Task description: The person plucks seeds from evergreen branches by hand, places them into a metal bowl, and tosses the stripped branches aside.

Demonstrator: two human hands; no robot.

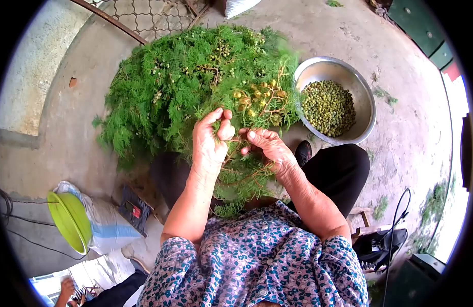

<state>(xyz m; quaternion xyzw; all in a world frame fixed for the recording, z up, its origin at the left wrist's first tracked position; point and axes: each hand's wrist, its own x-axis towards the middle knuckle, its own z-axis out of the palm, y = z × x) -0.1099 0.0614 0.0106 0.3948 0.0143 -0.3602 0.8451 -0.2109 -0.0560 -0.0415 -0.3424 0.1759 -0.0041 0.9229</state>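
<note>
My left hand (212, 139) is closed, its thumb and fingers curled round a bit of green conifer foliage. Close beside it, my right hand (269, 147) grips a thin reddish-brown twig between thumb and fingers. The branch (242, 176) hangs from the hands down towards my lap, with feathery green sprays. Just beyond the hands, yellowish round cones (259, 96) cluster on a twig. A large heap of green conifer branches (159, 87) with small pale cones lies on the ground in front of me. My fingers partly hide what they hold.
To the right of the heap stands a metal bowl (368, 97) holding many small green cones (328, 108). A lime-green basin (67, 220) leans against a white sack (111, 225) at left. Another person's hand (67, 287) shows at bottom left. A dark bag (382, 245) lies at right.
</note>
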